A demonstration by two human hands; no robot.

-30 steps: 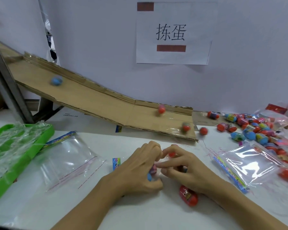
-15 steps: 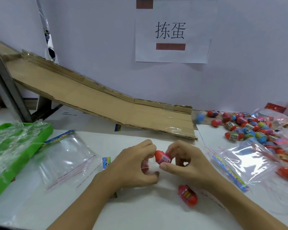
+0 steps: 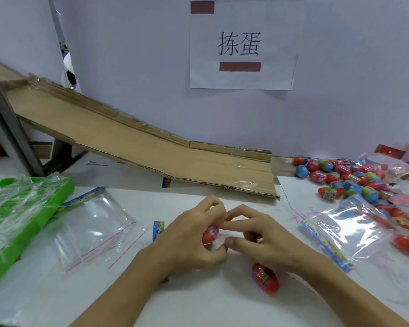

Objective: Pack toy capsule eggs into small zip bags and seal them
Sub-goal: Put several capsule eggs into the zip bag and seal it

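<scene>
At table centre, your left hand (image 3: 189,234) and right hand (image 3: 265,241) pinch one red egg (image 3: 209,233) into a small bag (image 3: 219,243). The egg looks light, hard and slick; the film limp, so hold its mouth edges. One spare egg (image 3: 266,278) lies near right, two empty bags flank you, uncounted eggs far right.

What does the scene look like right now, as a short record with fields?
left hand: grips a red egg and a small bag
right hand: pinches the same bag
spare egg: red, on the table by the right wrist
egg pile: far right
empty bags: flat, left of the hands
tray: green, far left
ramp: cardboard, no eggs on it
</scene>
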